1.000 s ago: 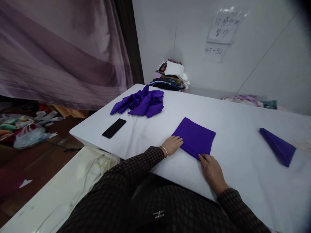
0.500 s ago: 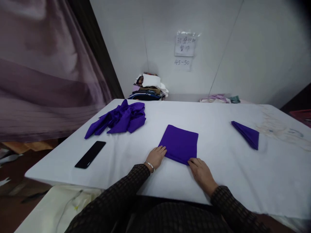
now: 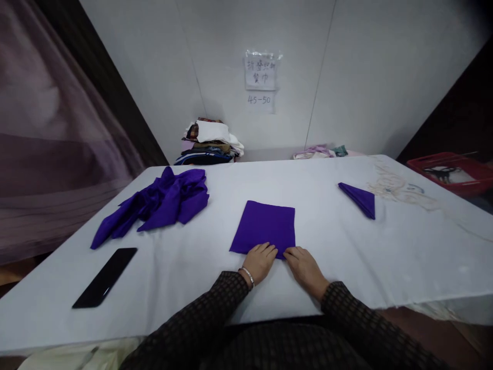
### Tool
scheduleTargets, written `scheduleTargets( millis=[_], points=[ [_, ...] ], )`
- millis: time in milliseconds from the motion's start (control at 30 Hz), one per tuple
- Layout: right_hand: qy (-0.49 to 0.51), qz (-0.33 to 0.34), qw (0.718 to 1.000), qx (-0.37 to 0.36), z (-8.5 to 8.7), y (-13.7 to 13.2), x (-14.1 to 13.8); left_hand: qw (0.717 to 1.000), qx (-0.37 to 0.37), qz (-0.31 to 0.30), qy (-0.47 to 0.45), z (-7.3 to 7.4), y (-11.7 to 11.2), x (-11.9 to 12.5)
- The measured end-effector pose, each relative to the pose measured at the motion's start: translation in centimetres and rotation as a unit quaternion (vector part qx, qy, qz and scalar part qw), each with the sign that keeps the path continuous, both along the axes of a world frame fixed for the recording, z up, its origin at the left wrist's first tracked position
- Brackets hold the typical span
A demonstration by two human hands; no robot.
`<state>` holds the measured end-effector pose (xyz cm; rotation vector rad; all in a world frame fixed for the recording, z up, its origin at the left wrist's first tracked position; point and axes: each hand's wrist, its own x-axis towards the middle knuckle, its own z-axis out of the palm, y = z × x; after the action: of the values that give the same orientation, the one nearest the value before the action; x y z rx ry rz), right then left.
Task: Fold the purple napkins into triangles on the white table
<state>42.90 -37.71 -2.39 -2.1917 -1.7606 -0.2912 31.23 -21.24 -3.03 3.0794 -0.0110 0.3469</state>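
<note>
A purple cloth napkin (image 3: pixel 265 224), folded into a rough square, lies flat on the white table. My left hand (image 3: pixel 261 261) rests on its near edge, fingers stretched over the cloth, with a silver bracelet at the wrist. Close by, my right hand (image 3: pixel 304 265) pinches the near edge by the right corner between thumb and fingers. The fingertips of the two hands are a small gap apart. Off to the right sits another purple napkin (image 3: pixel 361 199), folded to a slim pointed shape. A crumpled heap of purple napkins (image 3: pixel 169 198) lies on the left.
A black phone (image 3: pixel 105 278) lies on the white table (image 3: pixel 215 288) at the left. Pale strings (image 3: pixel 396 185) are spread at the far right. Beyond the table are stacked clothes (image 3: pixel 211 141), pinkish cloth (image 3: pixel 314 152), a red basket (image 3: pixel 458 172) and a wall sign (image 3: pixel 261 77).
My left hand has slid right along the napkin's near edge, closer to my right hand, which still grips near the corner. The camera view has turned to the right.
</note>
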Motion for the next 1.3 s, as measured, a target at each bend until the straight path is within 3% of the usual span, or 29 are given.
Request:
scheduleTargets(
  millis=[300,500,1000,1300],
  points=[
    [-0.036,0.003,0.998,-0.043,2.2,2.4,-1.3,1.0,0.015,-0.015,0.009,0.1,0.5,-0.1],
    [-0.051,0.015,0.996,-0.069,1.9,3.5,-1.2,1.0,0.018,-0.007,0.008,-0.1,0.5,-0.1],
    [-0.068,0.028,0.994,-0.082,1.2,-0.7,0.2,1.0,0.01,-0.012,0.012,0.2,0.4,-0.1],
    [-0.049,0.002,0.997,-0.055,1.0,-2.8,0.8,1.0,0.005,-0.003,0.023,0.3,0.3,-0.1]
  ],
)
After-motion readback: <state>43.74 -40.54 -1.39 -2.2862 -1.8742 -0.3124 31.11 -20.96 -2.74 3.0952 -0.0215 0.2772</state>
